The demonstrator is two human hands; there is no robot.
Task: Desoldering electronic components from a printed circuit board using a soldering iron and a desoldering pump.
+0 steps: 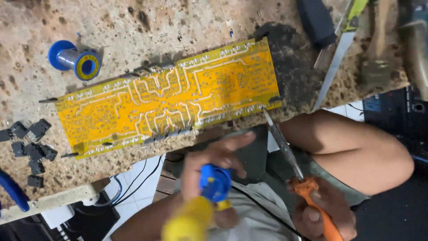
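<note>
Soldering iron (285, 147) tip touches yellow board (169, 96) on workbench (133, 27).

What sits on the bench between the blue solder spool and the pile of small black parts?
In the head view, only bare, pitted benchtop lies between the solder spool and the black parts; the yellow circuit board starts further right.

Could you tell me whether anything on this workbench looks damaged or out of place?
Yes: the workbench top is pitted and scorched, with a large black burn patch beside the yellow circuit board, which lies askew near the edge.
</note>
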